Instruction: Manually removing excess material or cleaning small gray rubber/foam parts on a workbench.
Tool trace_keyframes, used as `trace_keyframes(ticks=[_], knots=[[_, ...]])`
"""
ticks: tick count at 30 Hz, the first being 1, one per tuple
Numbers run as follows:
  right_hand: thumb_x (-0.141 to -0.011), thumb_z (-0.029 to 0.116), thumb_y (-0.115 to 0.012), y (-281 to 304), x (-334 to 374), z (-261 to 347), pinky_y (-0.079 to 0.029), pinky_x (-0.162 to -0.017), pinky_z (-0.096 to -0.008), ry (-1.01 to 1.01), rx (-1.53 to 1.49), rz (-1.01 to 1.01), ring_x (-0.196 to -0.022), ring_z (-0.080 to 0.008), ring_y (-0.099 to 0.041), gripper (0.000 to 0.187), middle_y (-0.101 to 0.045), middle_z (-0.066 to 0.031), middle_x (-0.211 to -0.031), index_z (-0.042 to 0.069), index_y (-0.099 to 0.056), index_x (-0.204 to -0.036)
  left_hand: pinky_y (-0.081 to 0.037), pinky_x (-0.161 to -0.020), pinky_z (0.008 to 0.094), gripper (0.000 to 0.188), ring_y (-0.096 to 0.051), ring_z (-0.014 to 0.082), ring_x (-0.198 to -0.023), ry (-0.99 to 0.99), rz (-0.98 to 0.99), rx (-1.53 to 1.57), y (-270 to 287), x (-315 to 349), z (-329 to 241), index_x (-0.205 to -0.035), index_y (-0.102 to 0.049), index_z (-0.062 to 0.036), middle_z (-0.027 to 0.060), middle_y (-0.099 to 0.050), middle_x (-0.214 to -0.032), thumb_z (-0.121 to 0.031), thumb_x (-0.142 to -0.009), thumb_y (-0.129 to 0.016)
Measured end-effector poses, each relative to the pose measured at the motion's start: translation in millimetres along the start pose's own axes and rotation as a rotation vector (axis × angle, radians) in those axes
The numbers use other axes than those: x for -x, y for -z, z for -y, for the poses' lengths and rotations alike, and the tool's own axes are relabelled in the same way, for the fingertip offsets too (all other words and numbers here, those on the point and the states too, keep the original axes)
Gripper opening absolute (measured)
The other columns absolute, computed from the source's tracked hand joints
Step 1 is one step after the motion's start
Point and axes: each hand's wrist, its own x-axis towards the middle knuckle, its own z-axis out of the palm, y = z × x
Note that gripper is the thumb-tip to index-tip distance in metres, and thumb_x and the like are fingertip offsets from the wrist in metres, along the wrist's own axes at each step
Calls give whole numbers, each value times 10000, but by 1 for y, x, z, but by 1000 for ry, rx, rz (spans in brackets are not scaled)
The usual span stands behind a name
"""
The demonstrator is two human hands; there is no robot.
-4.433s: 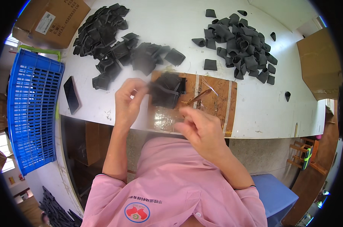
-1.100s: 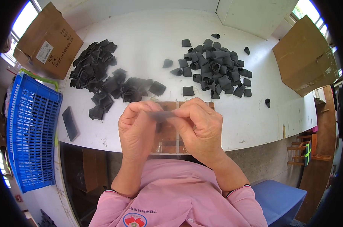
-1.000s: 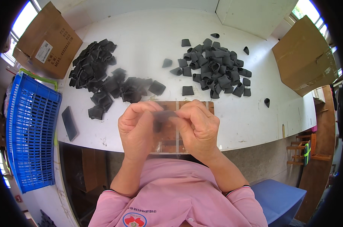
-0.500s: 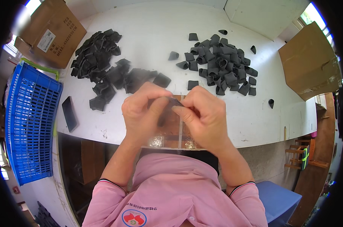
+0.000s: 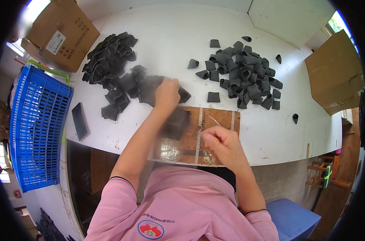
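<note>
My left hand (image 5: 168, 94) reaches over the near end of the flat dark grey pieces (image 5: 128, 84), its fingers curled down against them. Whether it grips one of them is hidden behind the back of the hand. Lower right, my right hand (image 5: 222, 142) is closed in a pinch above a brown board (image 5: 218, 116) with pale tape strips. What sits between its fingertips is too small to tell. A thin pale strand (image 5: 213, 119) shows just beyond the right knuckles. On the board beside my left forearm lies a blurred dark piece (image 5: 176, 124).
A heap of short dark grey tubes (image 5: 246, 72) lies at the right, several strays around it. More flat pieces (image 5: 110, 56) are piled far left. A black phone (image 5: 80, 121), a blue crate (image 5: 41, 128) and cardboard boxes (image 5: 61, 36) (image 5: 333, 76) flank the white table (image 5: 166, 40).
Both hands were together over the board, pinching a small dark piece. Now they are apart: the left has moved forward to the flat pieces, the right has drawn back toward me.
</note>
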Motion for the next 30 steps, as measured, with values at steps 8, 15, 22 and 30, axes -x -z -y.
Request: trace_keyframes(ticks=[8, 15, 22, 30], knots=[[-800, 143, -545, -20, 7, 10, -441, -610, -318, 212, 330, 164, -666, -273, -581, 183, -591, -147, -744, -33, -582, -833, -469, -686, 416, 246, -568, 373, -786, 45, 77, -86, 1, 2, -6, -897, -550, -4, 226, -519, -905, -122, -705, -650], [-791, 105, -549, -16, 21, 4, -436, -590, -336, 98, 279, 69, -652, -290, -573, 142, -586, -152, -743, -29, -582, -828, -461, -642, 402, 92, -574, 343, -751, -106, -177, 102, 10, 9, -6, -786, -563, -15, 177, -552, -832, -47, -706, -597], [-783, 125, -578, -32, 17, 3, -446, -590, -363, 319, 401, 95, -662, -300, -574, 159, -578, -138, -723, -8, -566, -870, -400, -498, 281, 53, -517, 145, -517, 19, -260, 602, 80, 50, 7, -798, -585, -14, 67, -555, -600, -16, -746, -572], [-758, 174, -635, -82, -10, -6, -444, -465, -350, 491, 472, -243, -531, -274, -577, 238, -566, -118, -613, -2, -527, -878, -354, -464, 145, 75, -443, 10, -552, 35, -18, 915, 98, 108, 6, -831, -577, 1, 14, -576, -771, 31, -766, -598]])
